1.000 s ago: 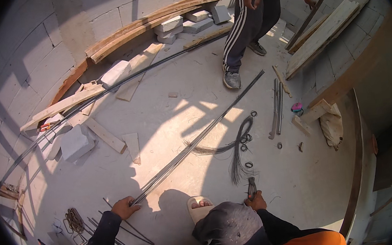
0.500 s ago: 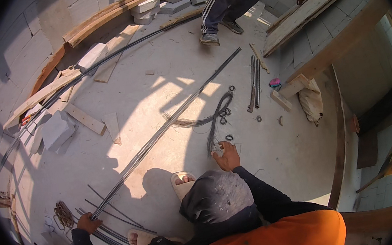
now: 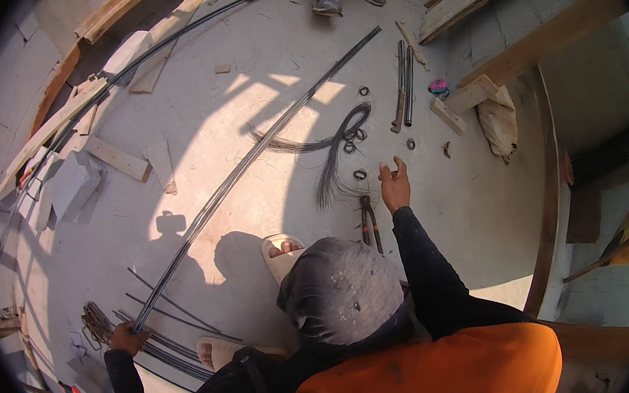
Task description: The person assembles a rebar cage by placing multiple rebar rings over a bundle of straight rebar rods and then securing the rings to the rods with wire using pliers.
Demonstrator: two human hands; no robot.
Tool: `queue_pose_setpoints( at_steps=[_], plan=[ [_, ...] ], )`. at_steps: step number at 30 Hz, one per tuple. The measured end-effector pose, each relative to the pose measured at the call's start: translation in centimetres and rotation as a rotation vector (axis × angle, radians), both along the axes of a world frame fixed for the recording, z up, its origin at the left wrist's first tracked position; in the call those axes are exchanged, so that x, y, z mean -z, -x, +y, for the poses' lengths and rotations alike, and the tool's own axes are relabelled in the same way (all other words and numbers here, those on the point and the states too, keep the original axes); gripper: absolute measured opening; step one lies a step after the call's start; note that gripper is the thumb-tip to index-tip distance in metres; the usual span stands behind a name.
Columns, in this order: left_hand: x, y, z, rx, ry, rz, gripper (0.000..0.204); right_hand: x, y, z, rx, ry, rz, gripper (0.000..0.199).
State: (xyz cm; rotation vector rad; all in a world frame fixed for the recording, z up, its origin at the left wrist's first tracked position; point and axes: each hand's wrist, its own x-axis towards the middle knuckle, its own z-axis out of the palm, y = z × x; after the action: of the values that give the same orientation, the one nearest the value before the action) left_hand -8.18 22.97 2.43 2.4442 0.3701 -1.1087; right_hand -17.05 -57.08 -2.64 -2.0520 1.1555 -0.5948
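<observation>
Rod bundle (image 3: 247, 161) crosses mid-floor, the left hand's (image 3: 128, 339) fingers wrapped around its near part. From its middle, a pale block (image 3: 75, 185) sits toward nine o'clock; dark wires (image 3: 343, 137) toward three, crossing the rods; pliers (image 3: 365, 210) toward four. The right hand (image 3: 395, 186), thumb and forefinger parted, is near a wire ring (image 3: 360, 178). The bundle's long axis slants from half past seven to half past one.

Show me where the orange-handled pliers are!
In the head view, the pliers lie on the floor right of centre, below and left of the right hand.
</observation>
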Motion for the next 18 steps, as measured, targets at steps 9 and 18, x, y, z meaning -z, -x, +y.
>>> queue_pose_setpoints(
  at_steps=[9,18],
  plan=[
    [-3.7,-3.6,-0.2,0.328,-0.154,-0.025,0.060,-1.2,-9.9,13.9,-0.847,-1.156,0.289,0.052],
    [-3.5,5.6,6.8,0.167,-0.455,-0.160,0.049,3.0,-16.9,27.6,-0.742,-1.693,0.135,0.085]
  ],
)
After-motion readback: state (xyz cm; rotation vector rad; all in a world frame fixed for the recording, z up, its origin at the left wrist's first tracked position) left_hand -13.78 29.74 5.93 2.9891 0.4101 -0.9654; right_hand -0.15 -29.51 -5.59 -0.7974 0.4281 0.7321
